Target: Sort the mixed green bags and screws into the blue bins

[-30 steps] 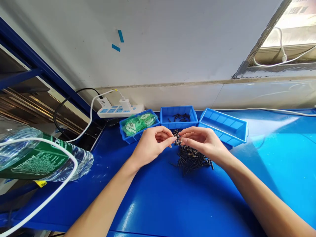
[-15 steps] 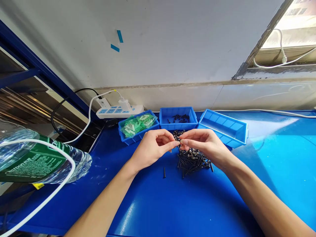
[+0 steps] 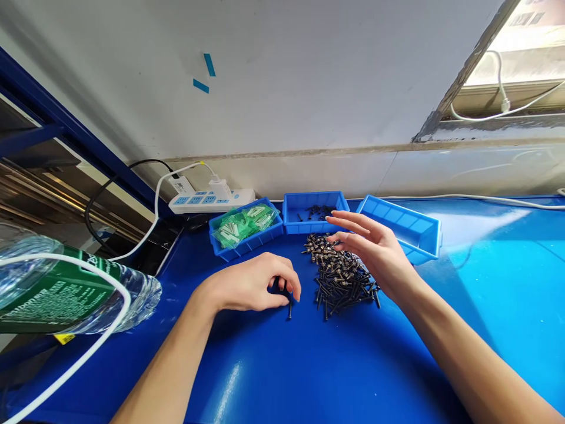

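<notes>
My left hand (image 3: pixel 260 282) is low over the table, thumb and index finger curved with a gap between them. Right at those fingertips lies a single black screw (image 3: pixel 290 312), its upper part partly covered by the fingers. My right hand (image 3: pixel 373 247) is open, fingers stretched toward the left, above the right side of a pile of dark screws (image 3: pixel 339 277). Nothing shows in its fingers. Behind the pile, the middle blue bin (image 3: pixel 291 227) holds some black screws.
Green bags with white pieces (image 3: pixel 245 224) fill the left blue bin (image 3: pixel 251 244). A right blue bin (image 3: pixel 424 253) stands tilted outward. The power strip (image 3: pixel 238 200) sits by the wall. A large water bottle (image 3: pixel 101 288) and white cable (image 3: pixel 101 347) are at left.
My hands have parted from above the pile. The left hand moved down and left to the lone screw; the right hand drew slightly right and its fingers opened.
</notes>
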`<state>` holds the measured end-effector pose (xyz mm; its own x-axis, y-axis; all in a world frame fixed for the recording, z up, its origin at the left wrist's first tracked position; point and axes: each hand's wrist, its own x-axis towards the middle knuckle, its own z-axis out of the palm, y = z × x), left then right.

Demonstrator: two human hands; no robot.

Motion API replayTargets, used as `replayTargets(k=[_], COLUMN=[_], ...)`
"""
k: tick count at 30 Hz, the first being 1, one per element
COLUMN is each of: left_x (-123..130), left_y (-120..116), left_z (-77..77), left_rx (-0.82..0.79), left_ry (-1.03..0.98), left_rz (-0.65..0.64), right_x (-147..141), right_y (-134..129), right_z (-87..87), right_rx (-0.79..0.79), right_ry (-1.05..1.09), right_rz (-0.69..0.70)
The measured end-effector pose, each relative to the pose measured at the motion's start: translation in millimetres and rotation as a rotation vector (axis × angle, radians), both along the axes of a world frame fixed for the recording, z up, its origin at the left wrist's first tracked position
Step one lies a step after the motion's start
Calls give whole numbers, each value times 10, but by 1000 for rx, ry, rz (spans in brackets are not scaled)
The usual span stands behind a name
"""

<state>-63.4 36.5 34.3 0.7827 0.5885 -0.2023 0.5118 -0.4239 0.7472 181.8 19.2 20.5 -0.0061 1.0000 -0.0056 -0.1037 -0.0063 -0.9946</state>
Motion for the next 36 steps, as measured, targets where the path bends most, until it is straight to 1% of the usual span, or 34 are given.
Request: replayTargets(k=[5, 8, 10, 12, 15, 19, 22, 29, 31, 34, 36], left_x=[13, 35, 58, 94, 169, 263, 305, 370, 374, 346, 312], left_y=[0, 2, 5, 6, 2, -13, -24, -64, -72, -66, -46], left_z=[-18, -53, -74, -85, -92, -109, -119, -112, -119, -138, -157], left_rx=[-9, 32, 69, 109, 155, 127, 94, 65, 38, -4, 69], left_ry=[46, 35, 9, -41, -171, -402, -499, -572, -557, -474, -383], left_rz=[-24, -3, 36, 109, 266, 473, 551, 609, 586, 507, 465], right_x=[-5, 0, 7, 13, 7, -27, -45, -52, -54, -52, -53], right_y=[2, 9, 12, 13, 8, -12, -16, -4, -11, -18, -8], right_z=[0, -18, -29, -32, -27, -27, -45, -42, -26, -23, -44], right_rx=[5, 12, 17, 22, 41, 75, 57, -85, -97, -80, -59], right_ry=[-17, -26, -39, -75, -184, -292, -283, -90, -55, -87, -110], right_rz=[9, 26, 36, 46, 87, 207, 283, 306, 285, 265, 233])
